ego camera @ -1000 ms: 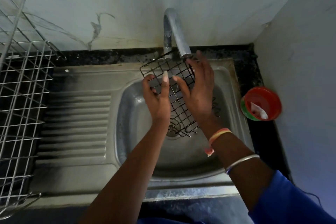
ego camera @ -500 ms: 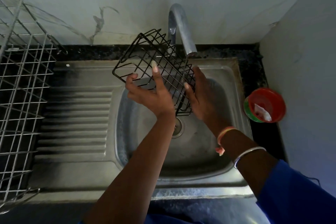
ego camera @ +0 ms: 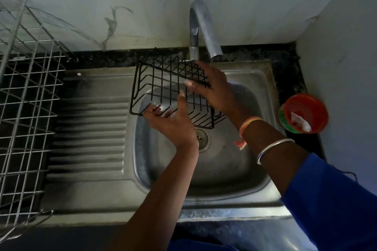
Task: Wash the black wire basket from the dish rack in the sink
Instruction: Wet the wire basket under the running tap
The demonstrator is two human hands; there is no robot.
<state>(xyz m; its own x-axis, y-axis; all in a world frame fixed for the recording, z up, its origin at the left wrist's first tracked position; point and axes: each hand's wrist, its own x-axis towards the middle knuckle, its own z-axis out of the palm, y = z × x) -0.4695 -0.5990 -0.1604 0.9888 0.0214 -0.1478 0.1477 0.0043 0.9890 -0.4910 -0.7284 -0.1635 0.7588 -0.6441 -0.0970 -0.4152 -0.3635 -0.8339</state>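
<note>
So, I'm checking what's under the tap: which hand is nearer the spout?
Right. The right hand holds the basket just below the spout; the left hand grips the basket lower down, nearer the drain.

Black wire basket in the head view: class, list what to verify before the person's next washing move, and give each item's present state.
1. black wire basket held above the sink basin: ok.
2. left hand grips its near edge: ok.
3. right hand lies on its right wall; firm hold: cannot tell.
4. Water running from the faucet: cannot tell.
5. drain uncovered: ok.
6. red container stands apart from the basket: ok.
</note>
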